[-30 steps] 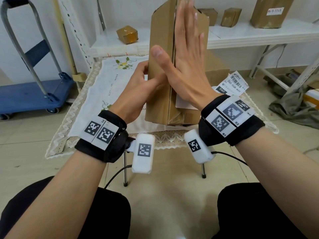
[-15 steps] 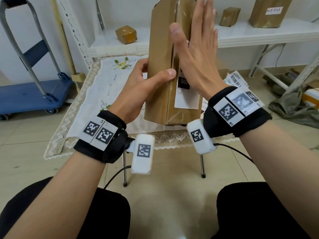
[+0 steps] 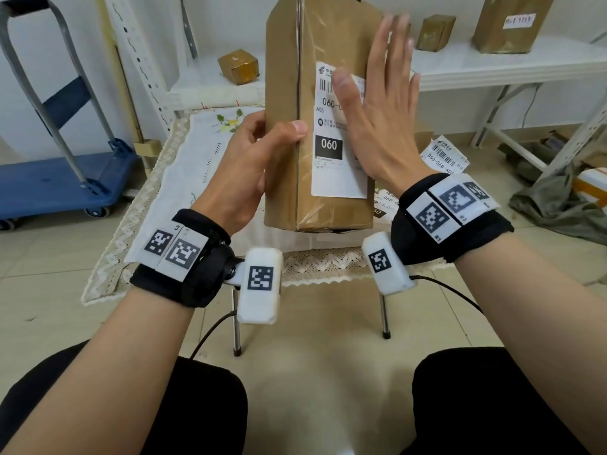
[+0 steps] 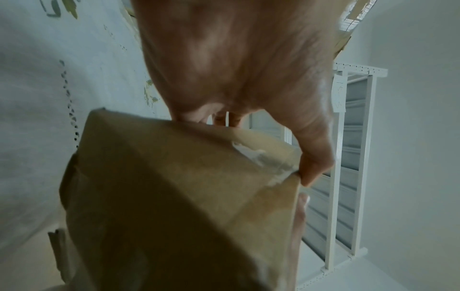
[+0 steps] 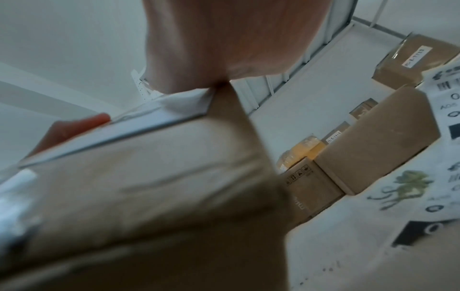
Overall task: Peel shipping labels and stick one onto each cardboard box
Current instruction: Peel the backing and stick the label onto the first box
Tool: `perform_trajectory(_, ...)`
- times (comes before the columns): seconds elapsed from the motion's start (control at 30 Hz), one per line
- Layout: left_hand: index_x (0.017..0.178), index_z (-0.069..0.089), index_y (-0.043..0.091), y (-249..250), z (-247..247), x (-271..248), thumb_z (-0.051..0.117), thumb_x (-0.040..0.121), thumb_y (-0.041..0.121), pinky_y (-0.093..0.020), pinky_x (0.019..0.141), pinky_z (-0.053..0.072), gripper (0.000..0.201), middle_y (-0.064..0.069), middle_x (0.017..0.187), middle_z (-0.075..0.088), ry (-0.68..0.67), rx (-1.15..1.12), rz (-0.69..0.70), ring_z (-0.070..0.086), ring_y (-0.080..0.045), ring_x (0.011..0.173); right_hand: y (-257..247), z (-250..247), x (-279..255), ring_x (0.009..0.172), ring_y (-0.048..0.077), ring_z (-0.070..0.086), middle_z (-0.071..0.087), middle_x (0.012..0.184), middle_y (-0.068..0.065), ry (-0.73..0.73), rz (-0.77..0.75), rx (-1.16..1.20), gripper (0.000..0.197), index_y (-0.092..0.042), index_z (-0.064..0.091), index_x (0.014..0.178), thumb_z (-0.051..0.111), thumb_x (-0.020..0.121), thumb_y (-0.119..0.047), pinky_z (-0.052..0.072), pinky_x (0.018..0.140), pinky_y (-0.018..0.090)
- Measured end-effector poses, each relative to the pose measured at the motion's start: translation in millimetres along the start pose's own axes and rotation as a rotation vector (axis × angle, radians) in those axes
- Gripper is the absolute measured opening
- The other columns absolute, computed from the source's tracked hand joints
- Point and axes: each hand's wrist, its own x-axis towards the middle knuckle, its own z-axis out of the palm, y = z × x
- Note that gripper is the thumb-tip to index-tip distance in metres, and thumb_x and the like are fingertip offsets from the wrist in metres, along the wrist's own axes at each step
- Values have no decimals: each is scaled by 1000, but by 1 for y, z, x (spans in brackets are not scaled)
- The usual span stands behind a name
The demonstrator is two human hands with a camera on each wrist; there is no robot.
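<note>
Above the worktop [image 3: 184, 178], the cardboard box [image 3: 295, 126] is held upright, gripped at its edge by the left hand [image 3: 249, 165]. Half a second ago covered, the shipping label [image 3: 338, 159] is now exposed; the flat, spread right hand [image 3: 381, 116] has slid upward, suggesting smoothing is nearly done.

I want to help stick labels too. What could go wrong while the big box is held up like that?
The box is up off the table, and only the left hand grips it, so it might slip or tip. The right hand lies flat over just the label's right side; the rest might not stick well. The loose labels lie near the table's edge and could slide off.
</note>
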Motion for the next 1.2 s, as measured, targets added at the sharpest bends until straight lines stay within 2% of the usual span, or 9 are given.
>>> perform_trajectory(0.33, 139, 54, 10, 2, -3, 0, 78, 70, 44, -53, 110, 48, 80, -13, 137, 64, -8, 17, -5, 65, -28, 124, -2, 2, 1, 156, 30, -14, -18, 168, 12, -34, -10, 46, 105, -11, -10, 161, 3, 83, -81, -10, 124, 57)
perform_trajectory(0.5, 139, 54, 9, 2, -6, 0, 78, 73, 44, -57, 110, 47, 79, -11, 135, 66, 4, 0, -7, 65, -30, 124, -1, 9, -6, 156, 29, -15, -21, 168, 12, -89, 4, 30, 93, -13, -12, 161, 15, 96, -73, -9, 124, 58)
perform_trajectory(0.63, 138, 56, 8, 4, -9, 0, 78, 72, 44, -62, 110, 44, 79, -12, 134, 68, 51, -74, -6, 63, -33, 126, -5, 16, -15, 156, 28, -17, -24, 167, 10, -153, -21, 26, 89, -15, -15, 160, 19, 96, -67, -12, 124, 56)
perform_trajectory(0.8, 139, 56, 10, 6, -12, -1, 78, 73, 46, -58, 112, 44, 79, -8, 130, 71, 120, -140, -21, 65, -31, 125, -9, 22, -23, 155, 25, -19, -25, 167, 7, -206, -48, 52, 89, -17, -16, 160, 20, 96, -67, -11, 124, 56)
perform_trajectory(0.87, 132, 61, 10, 8, -14, -2, 75, 79, 43, -56, 112, 45, 64, -4, 120, 75, 159, -136, -17, 66, -29, 123, -9, 25, -26, 155, 23, -20, -26, 167, 6, -231, -56, 57, 87, -18, -16, 160, 20, 98, -67, -11, 124, 56)
perform_trajectory(0.97, 114, 69, 15, 11, -16, -3, 66, 93, 35, -53, 112, 46, 29, 4, 101, 79, 214, -139, -20, 68, -29, 120, -4, 28, -26, 155, 22, -20, -26, 167, 4, -269, -50, 46, 86, -20, -17, 160, 19, 98, -67, -11, 124, 55)
perform_trajectory(1.03, 107, 72, 19, 14, -15, -4, 61, 98, 33, -51, 112, 46, 20, 7, 96, 79, 216, -142, -21, 68, -28, 120, 0, 25, -24, 155, 22, -20, -27, 167, 5, -263, -23, 42, 86, -20, -18, 160, 18, 97, -68, -12, 124, 55)
perform_trajectory(1.13, 114, 71, 17, 15, -15, -3, 64, 94, 38, -52, 115, 43, 30, 4, 103, 79, 203, -127, -16, 66, -29, 123, 0, 17, -17, 155, 23, -19, -28, 166, 7, -222, -6, 74, 82, -17, -19, 159, 22, 103, -60, -12, 124, 57)
perform_trajectory(1.2, 132, 63, 12, 14, -14, -3, 73, 81, 44, -54, 114, 44, 61, -2, 119, 76, 194, -136, -19, 66, -28, 123, -6, 15, -16, 155, 23, -19, -26, 166, 7, -210, -31, 85, 82, -16, -18, 159, 22, 102, -60, -12, 124, 56)
